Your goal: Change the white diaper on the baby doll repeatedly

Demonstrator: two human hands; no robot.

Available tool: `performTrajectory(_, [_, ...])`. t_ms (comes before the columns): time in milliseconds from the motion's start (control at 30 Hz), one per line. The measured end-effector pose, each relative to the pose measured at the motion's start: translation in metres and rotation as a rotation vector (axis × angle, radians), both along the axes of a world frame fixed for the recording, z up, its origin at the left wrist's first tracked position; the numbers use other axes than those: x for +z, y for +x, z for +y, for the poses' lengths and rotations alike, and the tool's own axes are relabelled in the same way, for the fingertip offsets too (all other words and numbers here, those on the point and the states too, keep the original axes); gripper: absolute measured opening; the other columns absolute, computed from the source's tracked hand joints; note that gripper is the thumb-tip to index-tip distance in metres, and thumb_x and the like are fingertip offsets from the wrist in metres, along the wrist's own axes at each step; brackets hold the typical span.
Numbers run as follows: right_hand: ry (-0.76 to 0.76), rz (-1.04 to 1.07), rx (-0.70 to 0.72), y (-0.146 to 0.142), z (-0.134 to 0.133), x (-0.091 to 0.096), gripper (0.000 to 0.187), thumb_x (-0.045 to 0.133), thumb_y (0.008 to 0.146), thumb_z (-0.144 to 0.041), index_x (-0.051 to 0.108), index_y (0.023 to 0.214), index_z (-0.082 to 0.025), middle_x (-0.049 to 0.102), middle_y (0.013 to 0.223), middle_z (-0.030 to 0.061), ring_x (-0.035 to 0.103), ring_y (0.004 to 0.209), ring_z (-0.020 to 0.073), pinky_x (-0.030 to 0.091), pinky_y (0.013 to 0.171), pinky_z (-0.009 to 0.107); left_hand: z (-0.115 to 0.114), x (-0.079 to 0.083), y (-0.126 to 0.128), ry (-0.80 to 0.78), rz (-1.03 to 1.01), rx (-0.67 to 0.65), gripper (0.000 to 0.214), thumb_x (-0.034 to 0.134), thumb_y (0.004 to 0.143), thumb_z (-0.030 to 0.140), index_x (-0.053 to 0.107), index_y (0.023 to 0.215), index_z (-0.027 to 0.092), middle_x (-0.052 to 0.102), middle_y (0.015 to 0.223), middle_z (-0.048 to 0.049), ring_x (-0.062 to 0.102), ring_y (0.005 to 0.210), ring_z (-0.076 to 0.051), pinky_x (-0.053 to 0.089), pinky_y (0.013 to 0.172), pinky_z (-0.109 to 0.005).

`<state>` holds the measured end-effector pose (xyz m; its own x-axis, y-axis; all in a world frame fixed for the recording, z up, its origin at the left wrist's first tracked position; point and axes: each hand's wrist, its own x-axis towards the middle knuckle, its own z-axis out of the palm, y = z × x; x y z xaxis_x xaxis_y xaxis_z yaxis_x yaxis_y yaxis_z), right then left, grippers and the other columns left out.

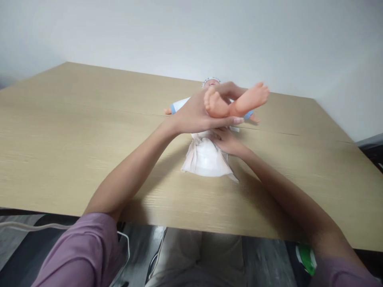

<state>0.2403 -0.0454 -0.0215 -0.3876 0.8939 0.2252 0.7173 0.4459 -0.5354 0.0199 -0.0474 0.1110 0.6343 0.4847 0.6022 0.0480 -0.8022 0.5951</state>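
A baby doll lies on its back on the table, its head in a patterned cap (211, 79) toward the wall. My left hand (194, 113) is closed round the doll's raised legs, the thumb passing below the bare feet (249, 99). Beneath the legs a white diaper (206, 157) is spread toward me. My right hand (229, 141) touches the diaper's upper part with fingers stretched out and partly apart; some fingertips are hidden under the doll. The doll's sleeves (181, 104) are white with blue cuffs. My left hand covers most of its body.
The light wooden table (74, 139) reaches back to a pale wall (179, 36). White cables (36, 227) hang below the front edge at the left. A green and white object (306, 259) is below the table at the right. A dark object (374, 151) stands beyond the right edge.
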Motion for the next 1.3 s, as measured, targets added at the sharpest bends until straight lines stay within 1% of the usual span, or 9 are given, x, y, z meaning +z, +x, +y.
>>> performTrajectory(133, [0.014,0.118,-0.052,0.028,-0.059,0.017,0.045,0.054,0.113,-0.058,0.074,0.139,-0.028,0.074,0.146,0.0119,0.065,0.142,0.0399,0.05,0.126,0.066,-0.013,-0.029,-0.007,-0.005,0.062,0.001,0.052,0.091,0.091,0.062,0.079,0.126,0.025,0.082,0.124,-0.007,0.076,0.121,-0.031,0.059,0.109,-0.046])
performTrajectory(267, [0.223,0.172,-0.076,0.023,-0.093,0.032,0.078,0.074,0.103,-0.05,0.046,0.172,-0.029,0.058,0.168,0.0145,0.052,0.158,0.0434,0.044,0.132,0.07,-0.028,-0.052,-0.013,0.041,0.111,-0.075,0.039,0.084,0.099,0.053,0.08,0.128,0.028,0.082,0.131,-0.0075,0.072,0.124,-0.029,0.055,0.113,-0.045])
performTrajectory(367, [0.327,0.154,0.087,0.016,-0.099,0.037,0.078,0.066,0.105,-0.031,0.037,0.178,-0.032,0.056,0.172,0.0112,0.054,0.158,0.0367,0.046,0.133,0.061,-0.036,-0.059,-0.025,0.087,0.114,-0.086,0.043,0.084,0.098,0.052,0.078,0.134,0.03,0.079,0.141,-0.0084,0.071,0.131,-0.03,0.051,0.119,-0.048])
performTrajectory(533, [0.393,0.059,0.307,0.05,-0.094,0.022,0.055,0.053,0.105,-0.022,0.06,0.16,-0.03,0.068,0.16,0.0101,0.061,0.153,0.0325,0.046,0.133,0.059,-0.031,-0.081,-0.068,0.143,0.259,0.021,0.047,0.079,0.1,0.048,0.072,0.141,0.027,0.074,0.144,-0.0136,0.066,0.138,-0.034,0.048,0.124,-0.054])
performTrajectory(633, [0.437,-0.03,0.355,0.079,-0.087,0.002,0.046,0.05,0.106,-0.018,0.069,0.146,-0.03,0.07,0.158,0.0089,0.063,0.152,0.0304,0.045,0.134,0.059,-0.023,-0.109,-0.093,0.154,0.325,0.019,0.048,0.075,0.102,0.041,0.068,0.147,0.027,0.071,0.152,-0.0137,0.06,0.148,-0.036,0.041,0.13,-0.059])
performTrajectory(767, [0.441,-0.088,0.356,0.092,-0.083,-0.015,0.045,0.048,0.103,-0.01,0.072,0.137,-0.028,0.071,0.157,0.0094,0.062,0.155,0.0294,0.055,0.125,0.054,-0.017,-0.135,-0.107,0.176,0.358,-0.014,0.058,0.081,0.098,0.042,0.064,0.151,0.029,0.066,0.163,-0.0128,0.054,0.154,-0.038,0.038,0.134,-0.063])
performTrajectory(933, [0.41,-0.123,0.341,0.084,-0.087,-0.013,0.055,0.048,0.096,-0.001,0.073,0.136,-0.028,0.07,0.159,0.0081,0.062,0.156,0.0295,0.056,0.123,0.053,-0.021,-0.133,-0.109,0.159,0.467,0.016,0.06,0.071,0.101,0.023,0.059,0.159,0.033,0.059,0.171,-0.0081,0.048,0.157,-0.037,0.047,0.128,-0.062])
performTrajectory(1067, [0.388,-0.105,0.342,0.084,-0.09,-0.01,0.055,0.05,0.096,0.0,0.074,0.137,-0.029,0.07,0.159,0.0077,0.062,0.156,0.0295,0.056,0.125,0.054,-0.024,-0.131,-0.111,0.175,0.482,0.009,0.053,0.068,0.107,0.026,0.06,0.159,0.035,0.058,0.172,-0.0064,0.049,0.159,-0.036,0.046,0.13,-0.063])
performTrajectory(1300, [0.147,0.062,0.317,0.091,-0.088,-0.009,0.039,0.053,0.114,-0.024,0.078,0.141,-0.037,0.071,0.16,0.0024,0.063,0.155,0.0268,0.054,0.131,0.054,-0.027,-0.128,-0.11,0.137,0.492,-0.007,0.051,0.066,0.111,0.033,0.06,0.161,0.037,0.059,0.172,-0.0064,0.049,0.162,-0.036,0.044,0.134,-0.064])
